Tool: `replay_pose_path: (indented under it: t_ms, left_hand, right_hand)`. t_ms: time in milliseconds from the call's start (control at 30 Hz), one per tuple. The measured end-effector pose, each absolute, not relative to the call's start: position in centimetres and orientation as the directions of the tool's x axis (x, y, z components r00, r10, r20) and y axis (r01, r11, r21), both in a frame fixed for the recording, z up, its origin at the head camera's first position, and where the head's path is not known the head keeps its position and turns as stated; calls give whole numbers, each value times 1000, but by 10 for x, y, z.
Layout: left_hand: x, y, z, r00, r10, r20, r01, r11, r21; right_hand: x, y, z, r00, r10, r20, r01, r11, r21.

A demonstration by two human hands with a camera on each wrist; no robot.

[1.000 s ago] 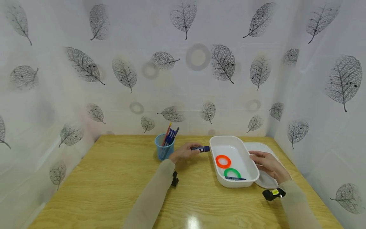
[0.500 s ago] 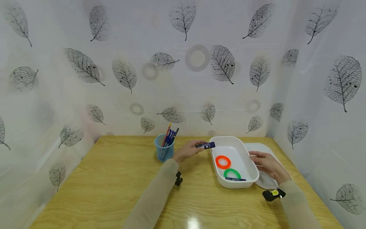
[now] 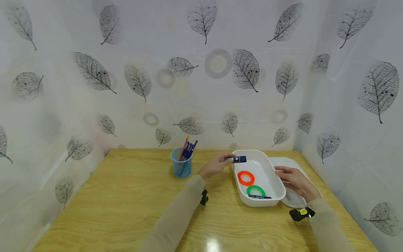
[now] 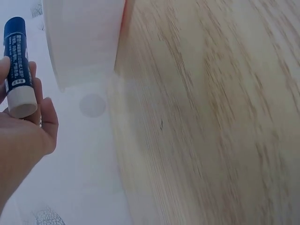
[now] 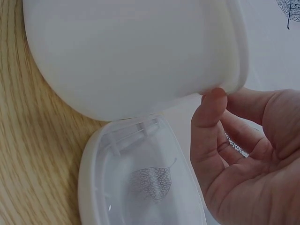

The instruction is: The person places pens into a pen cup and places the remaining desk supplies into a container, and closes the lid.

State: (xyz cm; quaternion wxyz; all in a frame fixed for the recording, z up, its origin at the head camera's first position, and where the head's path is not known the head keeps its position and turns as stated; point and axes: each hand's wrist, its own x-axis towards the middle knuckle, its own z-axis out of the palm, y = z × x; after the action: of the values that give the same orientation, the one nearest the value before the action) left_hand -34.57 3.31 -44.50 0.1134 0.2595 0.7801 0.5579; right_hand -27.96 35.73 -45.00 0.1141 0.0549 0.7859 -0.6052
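My left hand [image 3: 217, 165] pinches a glue stick [image 3: 240, 159] with a dark blue cap, held over the left rim of a white plastic box [image 3: 266, 171]. In the left wrist view the glue stick [image 4: 18, 65] shows white print and a pale base. My right hand [image 3: 296, 180] grips the box's right rim with its fingertips; in the right wrist view the fingers [image 5: 214, 105] meet the box's edge from outside. Inside the box lie an orange tape ring [image 3: 241, 183], a green tape ring [image 3: 252, 188] and a dark, slim stick [image 3: 259, 197].
A white lid [image 3: 294, 201] lies on the wooden table [image 3: 126, 203] right of the box, partly under my right hand. A blue mesh pen cup [image 3: 182, 169] with several pens and pencils stands left of my left hand. A leaf-print curtain [image 3: 195, 94] surrounds the table.
My left hand has carried the glue stick to the right and slightly up, from beside the box to over its left rim. The right hand and the box have stayed in place.
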Motion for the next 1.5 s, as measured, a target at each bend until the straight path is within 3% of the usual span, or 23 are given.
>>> replay_pose_path:
  t_ms: [800,1167,1500]
  left_hand:
    - [-338,84,-449,-875,426,232,378,301,875]
    - [-336,98,-454,-877,390,282,440,413,797]
    - [-333,105,-461,-901,359,242,408,518,752]
  right_hand:
    - [-280,359,-451,-965,-36,-261,244,256,-935]
    - [-283,359,-452,-963,-44,-265,246,254,-935]
    - [-283,360,-452,-963,-49,-264,245,241,-939]
